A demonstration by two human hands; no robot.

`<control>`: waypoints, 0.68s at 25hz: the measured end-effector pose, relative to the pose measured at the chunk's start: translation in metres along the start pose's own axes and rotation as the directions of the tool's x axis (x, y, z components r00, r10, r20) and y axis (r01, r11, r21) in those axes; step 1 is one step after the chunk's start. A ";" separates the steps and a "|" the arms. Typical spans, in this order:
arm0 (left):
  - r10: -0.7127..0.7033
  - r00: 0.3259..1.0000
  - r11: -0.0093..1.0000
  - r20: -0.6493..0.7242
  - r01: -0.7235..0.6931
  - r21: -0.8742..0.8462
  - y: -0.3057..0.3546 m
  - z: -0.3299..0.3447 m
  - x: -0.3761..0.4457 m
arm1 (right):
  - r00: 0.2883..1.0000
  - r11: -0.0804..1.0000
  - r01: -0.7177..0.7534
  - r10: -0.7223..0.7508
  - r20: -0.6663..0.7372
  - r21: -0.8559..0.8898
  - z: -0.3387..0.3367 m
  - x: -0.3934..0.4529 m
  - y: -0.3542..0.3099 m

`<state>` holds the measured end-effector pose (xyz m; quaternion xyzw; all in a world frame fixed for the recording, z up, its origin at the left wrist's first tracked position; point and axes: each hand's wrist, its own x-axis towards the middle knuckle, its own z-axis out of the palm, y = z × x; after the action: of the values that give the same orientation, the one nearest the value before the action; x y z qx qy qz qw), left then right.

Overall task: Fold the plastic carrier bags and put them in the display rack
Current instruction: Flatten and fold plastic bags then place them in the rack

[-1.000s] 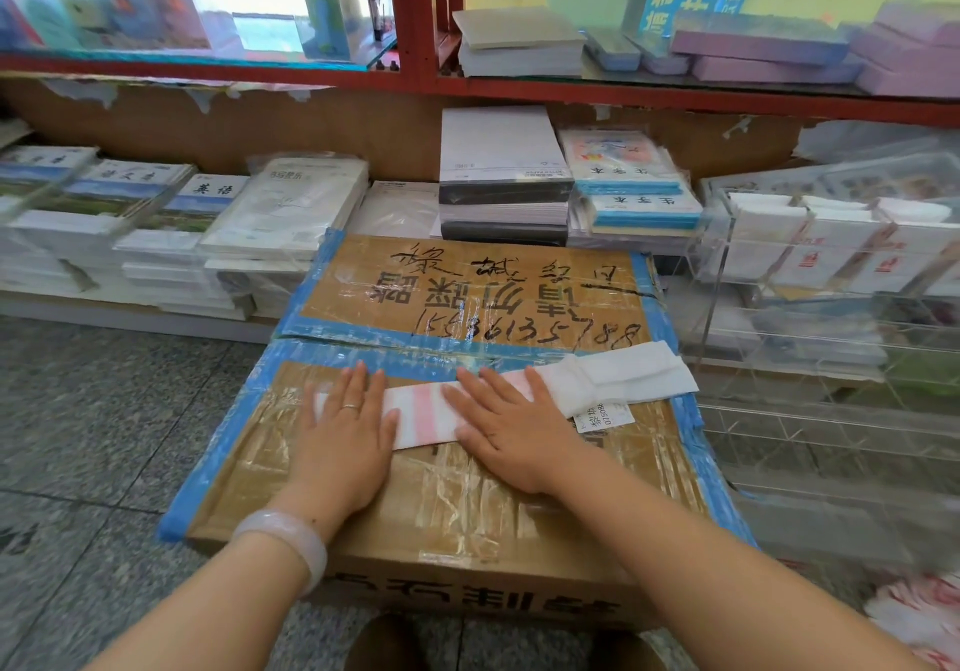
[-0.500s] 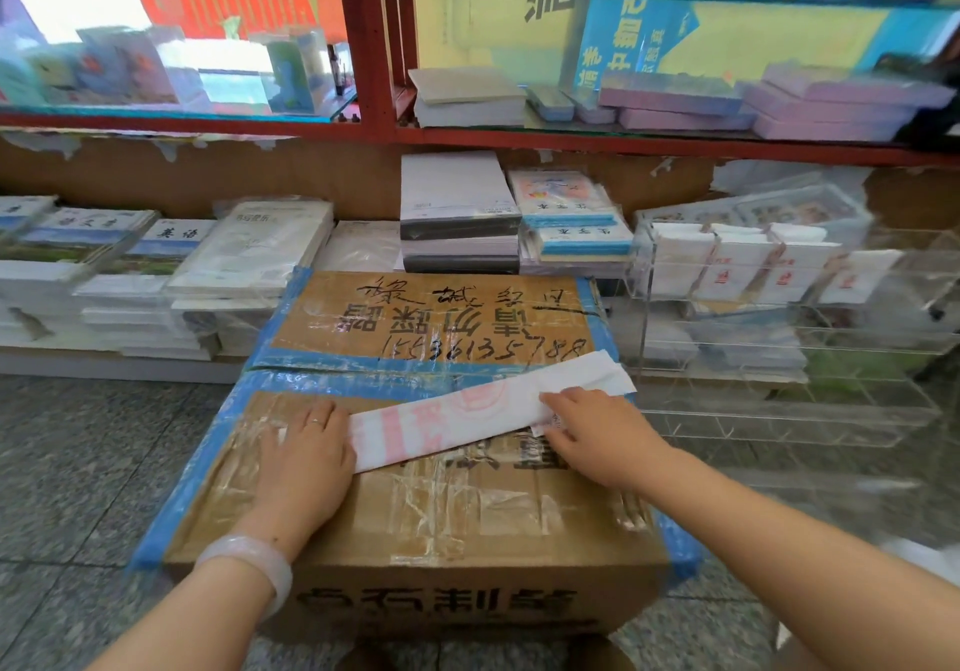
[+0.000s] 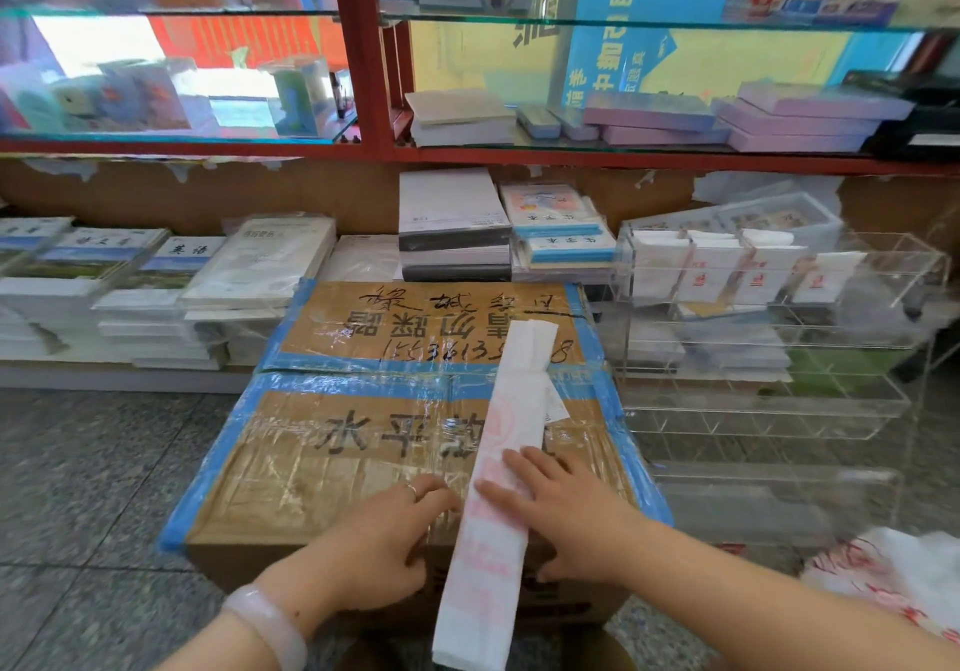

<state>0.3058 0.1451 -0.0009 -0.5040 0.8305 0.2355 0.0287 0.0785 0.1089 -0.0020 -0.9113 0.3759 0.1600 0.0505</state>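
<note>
Head view: box [image 3: 332, 467] marked "水平"; right hand [image 3: 558, 506] presses folded bag [image 3: 501, 462].

Bare forearms — pale bangle [image 3: 270, 623] at left wrist, thin ring [image 3: 411, 489] on left hand [image 3: 384, 540].

Taped cardboard box [image 3: 363, 462] on grey tiled floor [image 3: 78, 462]; stacked exercise books [image 3: 156, 296] along the shelving's left edge, purple boxes [image 3: 800, 114] on the glass shelf [image 3: 675, 142]

Taped cardboard box [image 3: 363, 462] served as surface, stood on grey tiled floor [image 3: 78, 462]. Folded carrier bag strip [image 3: 511, 441] lay lengthwise on box top, near end overhanging front edge. Second box [image 3: 415, 327] sat just behind, touching.
</note>
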 end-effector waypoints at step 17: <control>-0.307 0.951 0.693 0.032 0.247 -0.678 0.018 -0.018 0.049 | 0.863 -0.300 -0.123 0.439 0.251 0.946 -0.022 -0.003 -0.031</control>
<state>0.2695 0.1039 0.0076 -0.6087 0.6032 0.4915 -0.1554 0.1039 0.1280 0.0185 -0.4178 0.5669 -0.2775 0.6535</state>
